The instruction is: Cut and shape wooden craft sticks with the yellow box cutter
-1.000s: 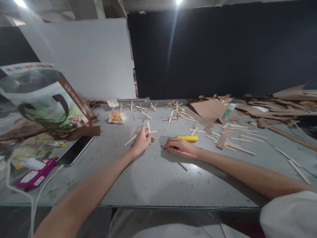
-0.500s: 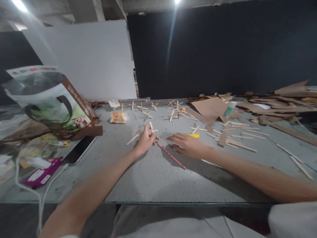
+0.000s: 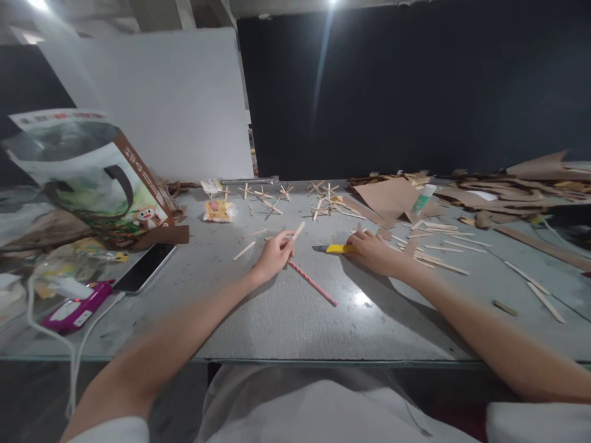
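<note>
My left hand is closed with its fingertips pinching a wooden craft stick, whose pale end points up and to the right. Just below these fingers, a red striped pencil lies slanted on the table. My right hand rests on the table with its fingers bent over the handle of a yellow utility knife. The knife's grey blade points left, toward my left hand, and the rear of its handle is hidden under the fingers. Loose craft sticks lie left of my left hand.
Crossed stick pieces stand at the back. Loose sticks, a glue stick and brown cardboard are on the right. At left are a phone, a purple device with a cable, a large bag and a snack packet.
My right hand has shifted right onto the knife handle, uncovering the blade. My left hand has turned the sticks, so the cross shape seen before now shows mostly as one stick.
</note>
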A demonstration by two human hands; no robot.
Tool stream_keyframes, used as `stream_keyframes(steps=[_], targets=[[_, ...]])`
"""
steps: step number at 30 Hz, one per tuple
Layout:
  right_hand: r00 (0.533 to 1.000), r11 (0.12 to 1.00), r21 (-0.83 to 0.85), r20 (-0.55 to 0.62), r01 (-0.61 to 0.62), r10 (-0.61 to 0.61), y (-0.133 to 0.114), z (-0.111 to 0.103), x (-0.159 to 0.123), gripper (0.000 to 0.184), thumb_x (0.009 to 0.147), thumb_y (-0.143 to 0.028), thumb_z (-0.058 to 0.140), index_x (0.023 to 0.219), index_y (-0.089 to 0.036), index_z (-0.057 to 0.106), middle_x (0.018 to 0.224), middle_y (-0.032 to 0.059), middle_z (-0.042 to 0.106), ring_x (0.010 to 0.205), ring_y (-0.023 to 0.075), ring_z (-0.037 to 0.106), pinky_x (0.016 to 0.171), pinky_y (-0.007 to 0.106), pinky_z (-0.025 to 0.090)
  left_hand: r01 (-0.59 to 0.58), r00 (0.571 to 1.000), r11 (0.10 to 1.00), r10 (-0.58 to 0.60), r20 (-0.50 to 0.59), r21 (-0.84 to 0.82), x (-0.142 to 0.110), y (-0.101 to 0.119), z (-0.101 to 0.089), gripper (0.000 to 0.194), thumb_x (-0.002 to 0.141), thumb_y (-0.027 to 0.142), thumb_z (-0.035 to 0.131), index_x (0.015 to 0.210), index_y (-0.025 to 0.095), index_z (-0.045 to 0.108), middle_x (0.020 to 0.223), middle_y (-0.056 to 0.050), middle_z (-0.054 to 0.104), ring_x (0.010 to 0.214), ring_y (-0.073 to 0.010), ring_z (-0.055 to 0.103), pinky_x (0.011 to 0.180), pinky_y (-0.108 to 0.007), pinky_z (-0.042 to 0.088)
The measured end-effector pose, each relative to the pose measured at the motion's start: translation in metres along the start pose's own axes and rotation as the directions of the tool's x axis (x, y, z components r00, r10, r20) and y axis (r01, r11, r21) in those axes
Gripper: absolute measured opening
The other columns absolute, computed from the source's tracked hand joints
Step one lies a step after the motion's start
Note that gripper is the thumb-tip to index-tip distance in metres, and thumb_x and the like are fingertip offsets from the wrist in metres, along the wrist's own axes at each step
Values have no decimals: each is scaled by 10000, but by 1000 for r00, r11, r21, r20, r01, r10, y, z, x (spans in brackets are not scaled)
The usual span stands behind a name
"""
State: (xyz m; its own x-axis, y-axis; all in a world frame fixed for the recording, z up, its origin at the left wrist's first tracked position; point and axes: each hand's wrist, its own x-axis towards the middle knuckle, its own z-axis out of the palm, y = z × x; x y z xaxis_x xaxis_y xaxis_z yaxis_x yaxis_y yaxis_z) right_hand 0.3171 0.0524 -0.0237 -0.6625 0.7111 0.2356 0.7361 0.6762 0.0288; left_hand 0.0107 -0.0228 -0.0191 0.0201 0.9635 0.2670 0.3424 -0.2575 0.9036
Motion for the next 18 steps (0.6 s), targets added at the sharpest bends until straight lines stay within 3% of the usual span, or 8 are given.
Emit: stream_keyframes(steps=[4,7,10,13,16,18], targets=[[999,996,90,-43,-7,11,-13,2,1,230,1076,-355,509,1086,-192,672,1072,184,736,1012,345,707,863,430,519,-40,999,991,42,-19,127,1,-2,-2,200,961,317,577,904,190,720,623,23,615,566,-140,552,574,-244,404],[988,973,215,-111,-81,107,-20,-2,1,262,1106,-382,453,1160,-192,625,1027,166,771,863,304,735,755,368,501,-34,999,984,35,-7,175,2,-3,-2,180,934,289,611,839,205,738,722,-18,710,681,-180,638,649,-264,461],[966,942,306,-169,-136,195,-25,-9,0,346,1103,-468,439,1213,-194,620,858,116,771,672,278,691,614,334,435,-45,999,971,38,35,236,3,-2,-1,140,906,249,660,817,225,766,822,-42,776,792,-219,689,747,-307,518],[936,902,404,-233,-153,263,-30,-20,0,401,1059,-571,492,1100,-215,674,686,49,701,569,240,620,558,312,386,-114,991,938,84,105,327,2,-1,-1,151,914,228,682,791,234,768,864,-54,775,870,-234,697,842,-341,535],[889,807,574,-288,-138,357,-40,-33,-2,490,976,-690,582,877,-225,701,575,7,615,473,175,499,494,294,336,-193,976,905,135,172,380,0,1,-1,207,936,211,674,742,232,740,873,-60,735,936,-241,694,912,-357,528],[864,688,717,-272,-111,423,-49,-43,-5,531,939,-725,623,797,-219,699,495,-24,532,427,142,422,454,288,309,-227,966,900,159,204,372,-2,3,0,223,936,205,680,719,232,723,862,-58,714,953,-247,691,937,-368,522]])
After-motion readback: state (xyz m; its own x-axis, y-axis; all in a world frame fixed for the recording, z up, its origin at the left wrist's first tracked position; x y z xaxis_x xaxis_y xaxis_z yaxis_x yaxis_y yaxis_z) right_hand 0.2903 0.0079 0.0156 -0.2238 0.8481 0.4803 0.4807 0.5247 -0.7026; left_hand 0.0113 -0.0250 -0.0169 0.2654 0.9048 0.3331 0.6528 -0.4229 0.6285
